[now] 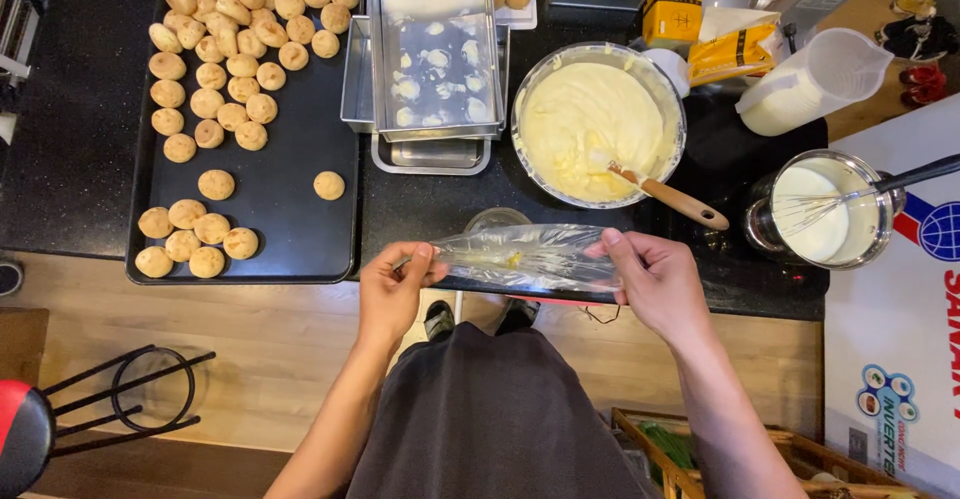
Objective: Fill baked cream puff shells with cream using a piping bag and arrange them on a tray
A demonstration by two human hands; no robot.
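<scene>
On the left, a black tray (pixel 300 229) of small round puffs (pixel 215 94) sits on the dark counter (pixel 70 159). Just right of it, at the counter's near edge, the left hand (pixel 392 294) pinches the narrow tip of a clear plastic piping bag (pixel 525 257), thumb and fingers closed on it. The right hand (pixel 655 284) clamps the wide end the same way, and the bag lies stretched flat between them. It looks light, limp and slick, smeared inside with cream, so a firm pinch at both ends suits it best. Behind stands a bowl of pale cream (pixel 590 119) with a spatula (pixel 665 194).
</scene>
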